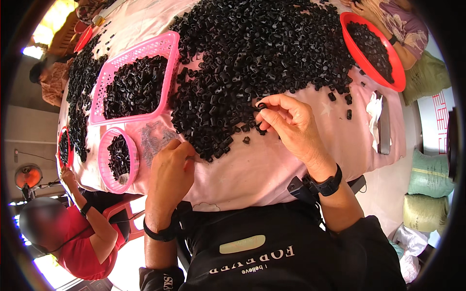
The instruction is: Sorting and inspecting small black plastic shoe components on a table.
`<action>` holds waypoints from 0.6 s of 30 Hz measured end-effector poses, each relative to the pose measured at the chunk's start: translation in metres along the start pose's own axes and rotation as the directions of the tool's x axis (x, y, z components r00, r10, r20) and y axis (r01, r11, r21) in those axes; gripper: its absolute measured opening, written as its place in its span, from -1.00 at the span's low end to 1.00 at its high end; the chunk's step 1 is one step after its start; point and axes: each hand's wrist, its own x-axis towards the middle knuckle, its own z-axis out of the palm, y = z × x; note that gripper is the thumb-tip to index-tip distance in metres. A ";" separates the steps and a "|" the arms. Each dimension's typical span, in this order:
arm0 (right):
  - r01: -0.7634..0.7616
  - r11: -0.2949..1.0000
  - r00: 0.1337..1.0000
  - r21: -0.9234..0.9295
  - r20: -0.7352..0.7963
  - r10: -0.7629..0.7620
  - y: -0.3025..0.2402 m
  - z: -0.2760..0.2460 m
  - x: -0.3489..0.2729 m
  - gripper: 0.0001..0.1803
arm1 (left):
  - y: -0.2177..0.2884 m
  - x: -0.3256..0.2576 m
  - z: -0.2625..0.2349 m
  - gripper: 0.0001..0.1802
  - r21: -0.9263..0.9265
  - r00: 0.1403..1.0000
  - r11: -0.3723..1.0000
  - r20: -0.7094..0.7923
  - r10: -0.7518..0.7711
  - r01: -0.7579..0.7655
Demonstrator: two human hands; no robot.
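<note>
My right hand (290,125) pinches a small black plastic part (261,106) between thumb and fingers, above the near edge of a big heap of similar black parts (262,48). The part looks ring-like or hollow, but its exact kind cannot be told. My left hand (171,167) is closed, its fingers curled down at the heap's lower left edge. Whatever those fingers hold, if anything, is hidden. Right beside them lies a loose pile of tiny silvery pieces (154,140) on the pink tablecloth (242,182).
Left of the heap stand a pink rectangular basket (174,58) and a round pink basket (103,157), both holding black parts. A red basin (399,72) of parts is at far right, near white tissue (374,114). Co-workers sit at left and far right; sacks (429,174) stand beyond the table.
</note>
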 end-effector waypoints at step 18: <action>-0.047 0.999 0.999 -0.009 0.017 0.047 -0.009 0.003 -0.002 -0.84 | -0.003 0.006 -0.012 -0.80 -0.017 0.999 0.999 0.024 -0.028 0.029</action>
